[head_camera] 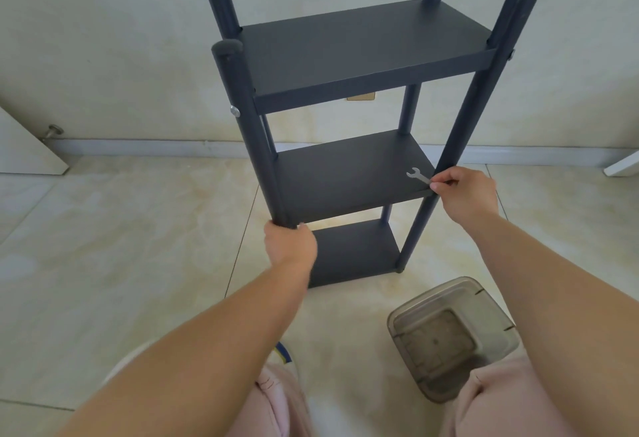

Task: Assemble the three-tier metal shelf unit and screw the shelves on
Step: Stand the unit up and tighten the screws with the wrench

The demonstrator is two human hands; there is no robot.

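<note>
We're looking down at the dark metal shelf unit (349, 132), standing upright on the tiled floor (121, 236) close to the pale wall (103, 39), with all three shelves sitting between its four round posts. The top shelf (363, 46) is nearest us, the middle shelf (349, 174) below it, and the bottom shelf (352, 250) down at floor level.

Our left hand (289, 246) is wrapped around the front-left post (249, 136) low down, about level with the middle shelf's front edge, fingers curled round the tube. A silver bolt head (235, 111) shows on that same post, just under the top shelf.

Over on the other side, our right hand (463, 194) sits against the front-right post (463, 118) at the middle shelf's corner, and its fingertips pinch the end of a small flat silver wrench (419, 176). The wrench's open jaw end points away over the middle shelf's surface, and we cannot tell whether it rests on the shelf or hovers just above.

On the floor near our right knee there's a smoky, see-through plastic container (453, 336), lying well apart from the shelf unit's feet. Pink trousers (498, 402) fill the bottom edge of the view.
</note>
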